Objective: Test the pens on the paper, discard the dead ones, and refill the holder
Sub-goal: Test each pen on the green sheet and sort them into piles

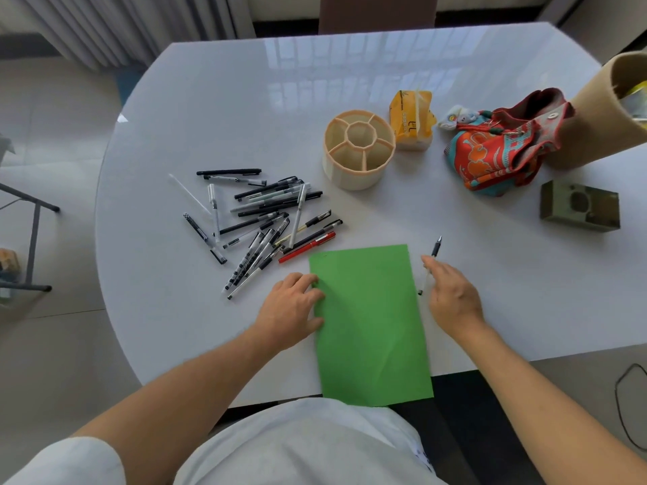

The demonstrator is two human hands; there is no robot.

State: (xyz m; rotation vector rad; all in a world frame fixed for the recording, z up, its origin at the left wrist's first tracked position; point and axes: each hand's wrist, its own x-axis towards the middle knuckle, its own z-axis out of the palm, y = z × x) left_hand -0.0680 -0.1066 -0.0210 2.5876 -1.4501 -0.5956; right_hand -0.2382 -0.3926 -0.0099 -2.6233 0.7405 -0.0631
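On the white table (217, 99) my left hand (290, 306) lies flat, fingers spread on the green paper (371, 323); my right hand (451, 292) hovers open over one pen (430, 266) (uncapped). Pile (266, 218) sits left of the holder (359, 148)

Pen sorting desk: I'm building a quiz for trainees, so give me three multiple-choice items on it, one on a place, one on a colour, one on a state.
1. Where does the pen pile lie?
A. left of the paper
B. inside the holder
C. on the paper

2. What colour is the paper?
A. white
B. green
C. yellow

3. What state is the holder in?
A. full
B. tipped over
C. upright and empty

Answers:
1 A, pens spread on the table left of the sheet.
2 B, the sheet is plainly green.
3 C, its compartments show bare.
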